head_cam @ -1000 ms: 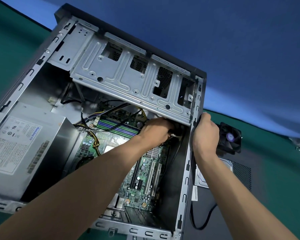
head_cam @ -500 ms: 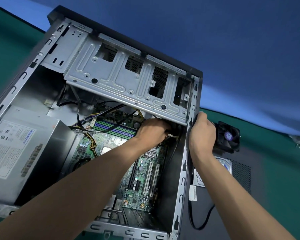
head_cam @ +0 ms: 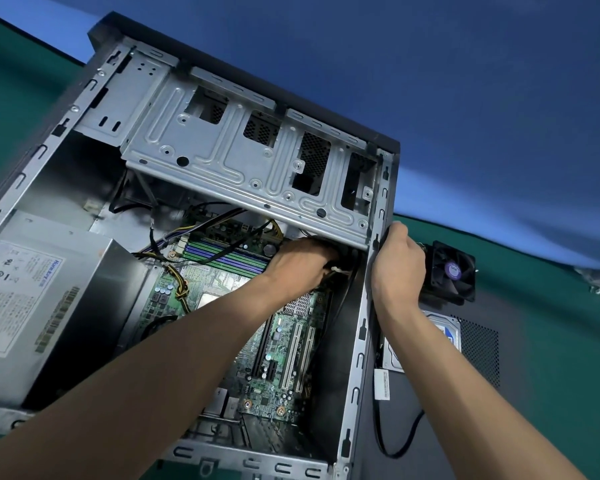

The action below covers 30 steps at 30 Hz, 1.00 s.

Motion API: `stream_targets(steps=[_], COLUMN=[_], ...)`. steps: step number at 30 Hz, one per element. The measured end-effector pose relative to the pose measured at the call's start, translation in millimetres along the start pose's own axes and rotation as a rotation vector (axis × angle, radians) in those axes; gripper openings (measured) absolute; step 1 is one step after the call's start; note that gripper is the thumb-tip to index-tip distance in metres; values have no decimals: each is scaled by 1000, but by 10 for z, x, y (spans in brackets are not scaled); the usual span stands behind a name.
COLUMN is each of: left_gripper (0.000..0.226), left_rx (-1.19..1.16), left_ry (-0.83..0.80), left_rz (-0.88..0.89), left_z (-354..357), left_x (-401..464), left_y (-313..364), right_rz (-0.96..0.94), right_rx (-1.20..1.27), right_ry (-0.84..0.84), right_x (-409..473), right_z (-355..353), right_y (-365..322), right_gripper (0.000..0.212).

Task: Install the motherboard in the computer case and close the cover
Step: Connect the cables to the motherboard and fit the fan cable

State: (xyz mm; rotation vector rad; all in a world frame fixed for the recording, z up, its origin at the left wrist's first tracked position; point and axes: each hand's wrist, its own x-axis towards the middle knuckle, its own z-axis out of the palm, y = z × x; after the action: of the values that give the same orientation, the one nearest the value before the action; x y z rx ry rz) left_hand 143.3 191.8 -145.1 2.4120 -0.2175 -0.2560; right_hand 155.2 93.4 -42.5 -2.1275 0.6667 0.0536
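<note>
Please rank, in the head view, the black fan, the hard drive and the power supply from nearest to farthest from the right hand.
From the right hand:
1. Black fan, just beside it, outside the case.
2. Hard drive, below it, under the forearm.
3. Power supply, far left inside the case.

My green-covered table [head_cam: 568,393] carries the open computer case [head_cam: 222,174] under my hands, with the dark cover panel [head_cam: 482,375] just right of my right hand [head_cam: 397,268].
</note>
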Motion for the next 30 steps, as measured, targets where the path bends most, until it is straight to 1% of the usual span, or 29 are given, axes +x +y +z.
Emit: stream_targets(steps=[3, 7, 12, 15, 20, 23, 27, 30], left_gripper=[32, 36, 33, 36, 37, 39, 33, 36], left_rx=[-15, -1, -61, -58, -38, -76, -98, -68], left_ry=[18, 40, 2, -9, -1, 7, 31, -15], left_rz=[3, 62, 32, 33, 50, 30, 20, 9], left_z=[-7, -42, -49, -56, -64, -63, -65, -75], left_x=[-5, -7, 32, 27, 14, 36, 60, 71], left_y=[18, 36, 14, 18, 30, 22, 35, 35], right_rz=[-5, 3, 8, 6, 12, 12, 12, 14], right_rx=[-10, -2, 1, -5, 4, 6, 13, 15], right_ry=[3, 6, 4, 4, -6, -13, -21, -21], right_x=[0, 4, 3, 3, 2, -1, 1, 5], right_z=[5, 7, 6, 4, 4, -2, -3, -3], right_y=[-3, -4, -4, -8, -4, -1, 9, 8], right_gripper=[38, 38, 38, 37, 38, 38, 39, 39])
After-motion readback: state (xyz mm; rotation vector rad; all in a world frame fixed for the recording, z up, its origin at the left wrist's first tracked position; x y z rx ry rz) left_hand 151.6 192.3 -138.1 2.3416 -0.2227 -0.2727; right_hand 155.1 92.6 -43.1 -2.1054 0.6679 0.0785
